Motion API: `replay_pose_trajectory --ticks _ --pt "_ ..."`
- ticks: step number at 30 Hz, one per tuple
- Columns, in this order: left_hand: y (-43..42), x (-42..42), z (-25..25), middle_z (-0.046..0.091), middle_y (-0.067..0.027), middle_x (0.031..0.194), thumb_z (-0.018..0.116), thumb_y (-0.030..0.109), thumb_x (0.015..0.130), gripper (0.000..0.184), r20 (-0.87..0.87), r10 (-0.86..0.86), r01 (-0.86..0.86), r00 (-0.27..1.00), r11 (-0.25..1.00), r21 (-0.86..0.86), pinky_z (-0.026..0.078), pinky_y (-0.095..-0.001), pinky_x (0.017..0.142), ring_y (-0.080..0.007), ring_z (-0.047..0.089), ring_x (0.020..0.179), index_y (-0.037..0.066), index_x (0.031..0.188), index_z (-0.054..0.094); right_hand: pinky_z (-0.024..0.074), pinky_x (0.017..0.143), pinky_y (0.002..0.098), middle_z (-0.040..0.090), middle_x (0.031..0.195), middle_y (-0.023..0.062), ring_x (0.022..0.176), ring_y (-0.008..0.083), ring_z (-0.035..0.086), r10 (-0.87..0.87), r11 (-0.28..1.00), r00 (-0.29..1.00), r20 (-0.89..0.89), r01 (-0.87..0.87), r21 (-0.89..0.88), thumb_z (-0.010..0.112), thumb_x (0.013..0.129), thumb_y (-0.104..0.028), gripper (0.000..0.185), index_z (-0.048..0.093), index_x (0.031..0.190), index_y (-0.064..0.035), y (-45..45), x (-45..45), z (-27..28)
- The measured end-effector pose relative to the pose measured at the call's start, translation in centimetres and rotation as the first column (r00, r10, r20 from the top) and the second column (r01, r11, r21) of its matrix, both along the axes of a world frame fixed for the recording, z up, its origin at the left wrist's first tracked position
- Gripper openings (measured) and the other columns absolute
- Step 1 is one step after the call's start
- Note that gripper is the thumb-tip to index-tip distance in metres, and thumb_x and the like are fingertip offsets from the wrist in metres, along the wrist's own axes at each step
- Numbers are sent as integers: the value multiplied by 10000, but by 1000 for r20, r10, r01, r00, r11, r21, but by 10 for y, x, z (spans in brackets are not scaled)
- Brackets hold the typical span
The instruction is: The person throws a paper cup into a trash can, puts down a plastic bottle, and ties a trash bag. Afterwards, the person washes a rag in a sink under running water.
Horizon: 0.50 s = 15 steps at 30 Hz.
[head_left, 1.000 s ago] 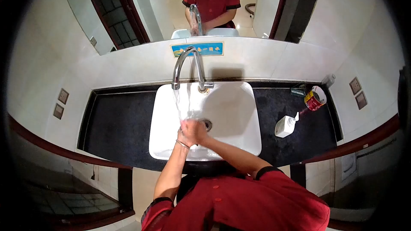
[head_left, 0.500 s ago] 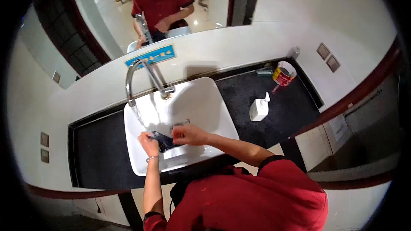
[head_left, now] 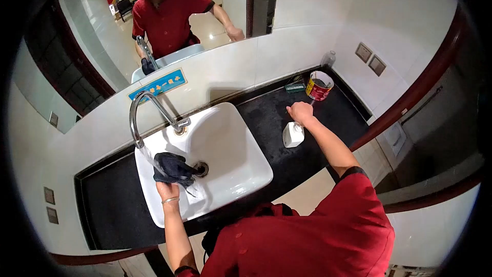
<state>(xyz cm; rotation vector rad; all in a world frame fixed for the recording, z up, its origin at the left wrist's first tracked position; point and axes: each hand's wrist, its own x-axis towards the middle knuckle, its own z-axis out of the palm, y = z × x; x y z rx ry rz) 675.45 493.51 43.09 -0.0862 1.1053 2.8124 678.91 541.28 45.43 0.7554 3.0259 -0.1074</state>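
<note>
Under the running water, my left hand grips a wet, dark cloth inside the white sink. The cloth is bunched up and hangs toward the drain. My right hand is out over the counter, above the white pump bottle, with its fingers loosely bent and slightly apart. It hides the pump head, so contact cannot be made out. A curved chrome faucet pours water at the left of the sink.
Behind my right hand stand a red and yellow tub, a small green item and a clear bottle. The black counter has a raised edge. A mirror hangs above.
My right hand has left the cloth and moved right to above the pump bottle. My left hand keeps the cloth, now held under the stream. The view has shifted.
</note>
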Motion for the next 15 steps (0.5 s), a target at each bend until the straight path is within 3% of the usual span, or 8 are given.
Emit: replay_pose_trajectory --ticks 3,5,6,11,12,15 --pt "4 5 11 550 -81 1011 395 253 843 302 82 6 -7 997 1000 6 445 -352 809 -215 537 911 48 1030 512 460 659 367 602 797 153 770 290 580 -50 996 999 17 51 -78 437 781 -400 418 630 754 -30 12 4 -9" --pt "6 3 12 552 -77 1009 395 269 844 309 107 14 -11 994 999 -31 450 -361 802 -217 542 899 59 1037 512 458 644 374 603 761 134 750 295 577 -111 962 994 -25 101 -255 412 791 -417 404 646 763 -88 14 10 -9" --pt "8 3 10 554 -76 1004 397 276 843 308 69 -8 10 998 1000 -22 455 -358 794 -215 544 895 63 1030 517 453 669 379 601 790 137 785 296 568 -132 961 991 33 136 -240 404 787 -430 419 643 784 -85 11 12 -6" --pt "21 -1 3 574 -83 892 417 275 830 265 69 -77 82 995 994 -73 461 -360 757 -213 549 814 58 910 547 454 677 406 586 756 187 737 338 567 -176 962 956 -235 117 -246 412 804 -316 376 620 728 -13 8 11 -22" --pt "25 3 9 572 -88 854 418 256 828 246 164 -49 56 985 998 -35 454 -359 758 -217 541 805 51 869 547 455 676 405 586 752 185 735 338 568 -179 962 947 -267 112 -247 415 804 -306 369 619 723 -10 8 9 -25" --pt "25 6 5 573 -96 853 415 237 827 243 174 -71 76 982 997 -18 449 -346 763 -219 540 813 38 864 549 451 677 403 586 739 181 724 336 567 -160 969 946 -281 96 -228 421 804 -290 345 619 724 -20 8 6 -38"
